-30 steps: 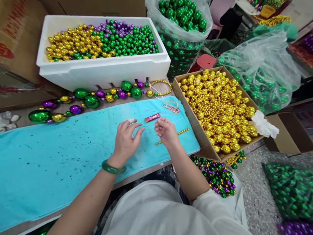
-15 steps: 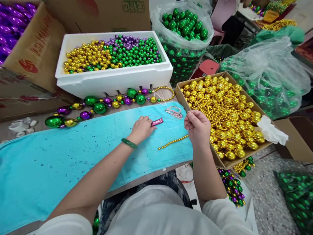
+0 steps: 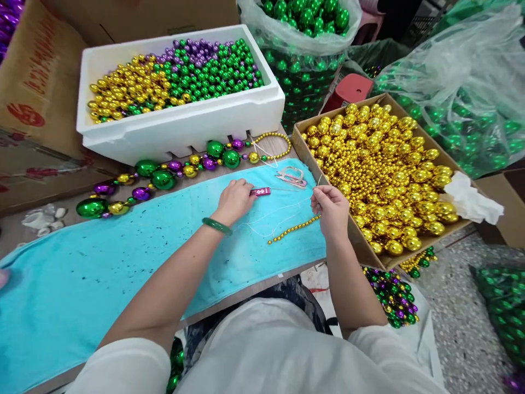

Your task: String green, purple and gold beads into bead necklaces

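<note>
My left hand [image 3: 238, 201], a green bangle on its wrist, rests on the blue cloth [image 3: 135, 262] with its fingers closed on the end of a small maroon packet [image 3: 261, 191] with a white pattern. Thin pale lines run rightward from there. To the right, my right hand [image 3: 331, 208] is raised in a pinch on thin thread [image 3: 319, 179], whose end sticks up above the fingertips. A short string of small gold beads [image 3: 293, 230] lies on the cloth, its right end hidden by that hand. Pink-handled thread snips [image 3: 292, 176] lie between and beyond the hands.
A white foam box [image 3: 180, 120] of gold, green and purple beads stands behind a finished-looking bead necklace [image 3: 162, 179]. At right is a carton [image 3: 365, 249] of gold beads with white tissue [image 3: 471, 200]. Bags of green beads [image 3: 303, 82] stand behind. A pinkish shape [image 3: 3, 277] enters at left.
The view has shifted slightly. My right hand keeps its pinch, and the thread end now shows above it. Loose thread on the cloth lies in a wider loop. A pinkish shape has appeared at left.
</note>
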A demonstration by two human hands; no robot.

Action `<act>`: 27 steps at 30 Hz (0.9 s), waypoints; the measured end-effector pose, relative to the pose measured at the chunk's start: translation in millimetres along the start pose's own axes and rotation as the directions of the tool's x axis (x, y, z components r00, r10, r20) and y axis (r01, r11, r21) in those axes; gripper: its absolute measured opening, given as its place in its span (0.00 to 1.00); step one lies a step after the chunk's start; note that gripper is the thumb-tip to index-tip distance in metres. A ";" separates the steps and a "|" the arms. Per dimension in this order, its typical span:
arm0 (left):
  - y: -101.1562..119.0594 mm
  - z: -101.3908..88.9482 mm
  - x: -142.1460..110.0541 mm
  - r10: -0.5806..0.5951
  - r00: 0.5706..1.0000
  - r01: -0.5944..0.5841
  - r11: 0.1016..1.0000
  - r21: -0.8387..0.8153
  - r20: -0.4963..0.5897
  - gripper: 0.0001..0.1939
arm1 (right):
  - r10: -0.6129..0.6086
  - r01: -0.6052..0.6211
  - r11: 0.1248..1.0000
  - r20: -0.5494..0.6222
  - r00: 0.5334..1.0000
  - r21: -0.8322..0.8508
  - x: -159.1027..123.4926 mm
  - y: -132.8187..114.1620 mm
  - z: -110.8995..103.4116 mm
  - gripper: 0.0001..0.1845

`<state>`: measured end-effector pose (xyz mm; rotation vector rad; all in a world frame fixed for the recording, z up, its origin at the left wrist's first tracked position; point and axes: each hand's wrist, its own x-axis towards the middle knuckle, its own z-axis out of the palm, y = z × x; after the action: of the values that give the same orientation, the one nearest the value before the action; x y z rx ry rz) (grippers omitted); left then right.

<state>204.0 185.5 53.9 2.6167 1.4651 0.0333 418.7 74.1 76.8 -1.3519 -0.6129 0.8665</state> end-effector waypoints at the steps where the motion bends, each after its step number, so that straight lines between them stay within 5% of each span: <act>1: -5.0 0.0 -0.8 -0.012 1.000 0.012 1.000 -0.012 -0.014 0.14 | 0.006 -0.006 1.000 -0.007 1.000 -0.010 0.9 1.4 -1.7 0.10; 7: -20.1 -6.5 -10.3 -0.029 0.993 0.028 1.000 -0.011 -0.112 0.13 | 0.056 -0.056 0.998 -0.013 0.998 -0.025 4.7 8.9 -5.8 0.12; 14: 57.3 6.6 10.7 0.342 0.939 -0.341 0.940 0.024 -0.043 0.14 | 0.084 -0.085 0.995 -0.023 0.996 -0.046 5.3 11.7 7.1 0.14; 17: 80.3 14.2 25.2 0.387 0.922 -0.387 0.921 0.035 0.000 0.14 | 0.053 -0.055 0.995 -0.030 0.998 -0.087 4.2 9.8 5.8 0.14; 27: 84.1 15.8 36.7 0.351 0.935 -0.353 0.935 -0.037 -0.047 0.11 | 0.065 -0.068 0.996 -0.053 0.996 -0.063 4.3 0.2 3.4 0.11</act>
<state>295.9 171.6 47.8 2.8189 0.9722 0.1558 418.4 79.6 76.7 -1.4555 -0.5627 0.8693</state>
